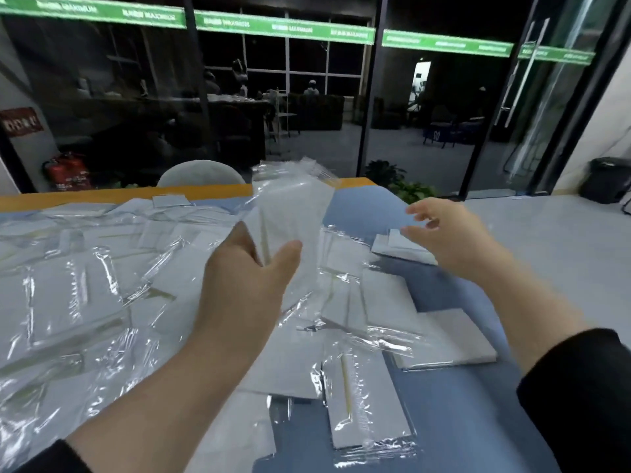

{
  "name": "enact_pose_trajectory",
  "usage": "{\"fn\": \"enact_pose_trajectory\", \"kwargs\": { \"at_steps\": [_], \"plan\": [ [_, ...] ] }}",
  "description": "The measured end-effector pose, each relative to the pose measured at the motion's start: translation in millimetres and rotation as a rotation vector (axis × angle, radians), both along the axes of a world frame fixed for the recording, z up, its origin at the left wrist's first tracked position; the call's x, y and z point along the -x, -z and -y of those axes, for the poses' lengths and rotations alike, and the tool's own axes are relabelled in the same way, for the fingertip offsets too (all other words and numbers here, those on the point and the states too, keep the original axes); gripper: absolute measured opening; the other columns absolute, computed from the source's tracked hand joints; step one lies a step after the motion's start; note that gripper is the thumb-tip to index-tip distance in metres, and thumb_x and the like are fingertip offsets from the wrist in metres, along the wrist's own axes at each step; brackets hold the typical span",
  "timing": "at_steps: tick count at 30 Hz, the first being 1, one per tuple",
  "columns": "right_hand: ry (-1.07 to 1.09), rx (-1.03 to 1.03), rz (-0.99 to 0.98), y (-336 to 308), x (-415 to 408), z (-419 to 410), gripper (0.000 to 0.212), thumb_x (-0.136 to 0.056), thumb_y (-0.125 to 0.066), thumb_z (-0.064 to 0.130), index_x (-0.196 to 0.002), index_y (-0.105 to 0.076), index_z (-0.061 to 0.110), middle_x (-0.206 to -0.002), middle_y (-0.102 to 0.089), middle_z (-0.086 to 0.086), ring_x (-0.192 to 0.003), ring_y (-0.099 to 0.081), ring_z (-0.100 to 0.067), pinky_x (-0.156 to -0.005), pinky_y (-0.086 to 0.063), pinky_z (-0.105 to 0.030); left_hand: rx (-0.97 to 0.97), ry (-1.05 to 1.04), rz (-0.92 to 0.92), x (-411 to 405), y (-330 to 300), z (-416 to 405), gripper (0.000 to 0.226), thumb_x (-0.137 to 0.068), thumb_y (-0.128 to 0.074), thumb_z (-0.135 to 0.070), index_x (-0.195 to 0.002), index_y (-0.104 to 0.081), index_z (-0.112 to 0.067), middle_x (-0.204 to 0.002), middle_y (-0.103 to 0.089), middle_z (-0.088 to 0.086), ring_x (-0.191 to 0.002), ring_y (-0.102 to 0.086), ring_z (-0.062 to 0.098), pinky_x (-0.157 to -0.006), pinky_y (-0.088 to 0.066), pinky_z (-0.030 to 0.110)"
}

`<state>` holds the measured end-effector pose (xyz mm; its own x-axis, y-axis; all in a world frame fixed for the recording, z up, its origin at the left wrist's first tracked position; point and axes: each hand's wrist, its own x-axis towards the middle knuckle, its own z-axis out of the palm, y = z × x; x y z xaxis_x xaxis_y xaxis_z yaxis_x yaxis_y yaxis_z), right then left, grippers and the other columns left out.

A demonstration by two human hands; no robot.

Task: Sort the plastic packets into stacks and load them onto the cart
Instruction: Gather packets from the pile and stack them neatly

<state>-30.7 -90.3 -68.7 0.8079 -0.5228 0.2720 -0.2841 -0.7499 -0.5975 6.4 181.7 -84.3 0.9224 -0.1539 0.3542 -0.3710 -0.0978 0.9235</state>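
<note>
One clear plastic packet with a white sheet inside (290,213) stands raised in my left hand (246,268), pinched at its lower end between thumb and fingers. I judge it light, floppy and slick, so gripping a short edge across its width should stop it sagging. My right hand (440,230) hovers just beside it, fingers loose, holding nothing. Loose crinkled packets (85,285) lie under both hands on the blue table (461,421).

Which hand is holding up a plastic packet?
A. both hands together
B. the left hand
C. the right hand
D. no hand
B: the left hand grips the raised packet between thumb and fingers, while the right hand hangs open beside it, touching nothing.
</note>
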Motion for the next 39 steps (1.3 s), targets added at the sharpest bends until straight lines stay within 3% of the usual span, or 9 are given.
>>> {"fn": "enact_pose_trajectory", "kwargs": {
  "at_steps": [3, 7, 14, 18, 23, 27, 32, 37, 39],
  "plan": [
    [0.053, 0.048, -0.303, 20.7, -0.6, 27.7, 0.072, -0.081, -0.078, 0.050, -0.143, -0.049, 0.029, -0.146, -0.049, -0.006, -0.126, -0.051, -0.029, -0.098, -0.043, -0.038, -0.146, 0.058, -0.042, 1.8, 2.9, 4.3, 0.005, -0.090, -0.074, -0.028, -0.093, -0.070, -0.028, -0.084, -0.074, -0.012, -0.081, -0.071, 0.010, -0.079, -0.058, 0.037],
    [0.122, 0.029, -0.368, 28.7, -5.2, 25.9, 0.078, -0.079, -0.071, 0.067, -0.143, -0.045, 0.030, -0.148, -0.048, -0.006, -0.131, -0.047, -0.034, -0.108, -0.039, -0.049, -0.149, 0.077, -0.053, 1.7, 4.9, 4.6, 0.009, -0.091, -0.073, -0.030, -0.100, -0.073, -0.029, -0.090, -0.076, -0.010, -0.089, -0.072, 0.016, -0.085, -0.058, 0.045],
    [0.178, 0.166, -0.375, 29.3, -18.4, 13.5, 0.053, -0.084, -0.061, 0.057, -0.130, -0.053, 0.032, -0.134, -0.059, -0.002, -0.121, -0.052, -0.032, -0.103, -0.041, -0.047, -0.143, 0.073, -0.055, 2.8, 4.8, 4.6, 0.006, -0.091, -0.072, -0.031, -0.096, -0.072, -0.026, -0.087, -0.076, -0.008, -0.086, -0.072, 0.017, -0.085, -0.058, 0.048],
    [0.175, 0.135, -0.393, 26.9, -17.2, 18.9, 0.062, -0.087, -0.060, 0.062, -0.137, -0.050, 0.027, -0.136, -0.057, -0.006, -0.123, -0.052, -0.033, -0.102, -0.041, -0.044, -0.141, 0.068, -0.054, 2.1, 5.2, 4.3, 0.005, -0.092, -0.072, -0.032, -0.094, -0.072, -0.027, -0.086, -0.075, -0.009, -0.084, -0.071, 0.015, -0.083, -0.058, 0.046],
    [0.140, 0.146, -0.217, 32.5, -20.2, 20.1, 0.047, -0.094, -0.063, 0.033, -0.138, -0.055, 0.018, -0.132, -0.062, -0.009, -0.116, -0.057, -0.030, -0.080, -0.040, -0.031, -0.163, 0.055, -0.040, 1.5, 5.4, 4.6, 0.007, -0.092, -0.071, -0.032, -0.095, -0.071, -0.026, -0.086, -0.074, -0.009, -0.083, -0.069, 0.012, -0.077, -0.056, 0.034],
    [0.174, 0.035, -0.119, 32.3, -21.9, 24.7, 0.049, -0.096, -0.061, 0.044, -0.137, -0.056, 0.019, -0.137, -0.058, -0.005, -0.123, -0.053, -0.029, -0.092, -0.040, -0.033, -0.170, 0.057, -0.031, 2.2, 5.1, 4.6, 0.008, -0.092, -0.070, -0.032, -0.096, -0.071, -0.025, -0.086, -0.074, -0.009, -0.083, -0.068, 0.011, -0.075, -0.054, 0.030],
    [0.273, 0.149, -0.400, 36.6, -23.4, 28.7, 0.055, -0.096, -0.048, 0.061, -0.137, -0.049, 0.024, -0.138, -0.052, -0.009, -0.124, -0.048, -0.034, -0.101, -0.034, -0.048, -0.171, 0.060, -0.026, 2.2, 5.5, 4.1, 0.009, -0.092, -0.070, -0.032, -0.097, -0.071, -0.025, -0.088, -0.074, -0.009, -0.085, -0.069, 0.013, -0.079, -0.056, 0.035],
    [0.161, 0.096, -0.292, 34.8, -22.8, 31.8, 0.046, -0.096, -0.058, 0.042, -0.138, -0.052, 0.024, -0.138, -0.057, -0.006, -0.121, -0.053, -0.032, -0.104, -0.044, -0.046, -0.165, 0.051, -0.034, 3.8, 4.8, 5.6, 0.005, -0.092, -0.071, -0.033, -0.093, -0.071, -0.028, -0.085, -0.074, -0.010, -0.082, -0.068, 0.010, -0.076, -0.055, 0.033],
    [0.129, 0.081, -0.255, 33.7, -21.5, 29.9, 0.046, -0.097, -0.059, 0.032, -0.141, -0.052, 0.023, -0.132, -0.060, -0.001, -0.116, -0.056, -0.027, -0.097, -0.046, -0.037, -0.165, 0.050, -0.035, 4.1, 4.6, 5.8, 0.005, -0.092, -0.070, -0.033, -0.093, -0.071, -0.028, -0.085, -0.074, -0.010, -0.081, -0.068, 0.009, -0.074, -0.054, 0.031]
  ]
}}
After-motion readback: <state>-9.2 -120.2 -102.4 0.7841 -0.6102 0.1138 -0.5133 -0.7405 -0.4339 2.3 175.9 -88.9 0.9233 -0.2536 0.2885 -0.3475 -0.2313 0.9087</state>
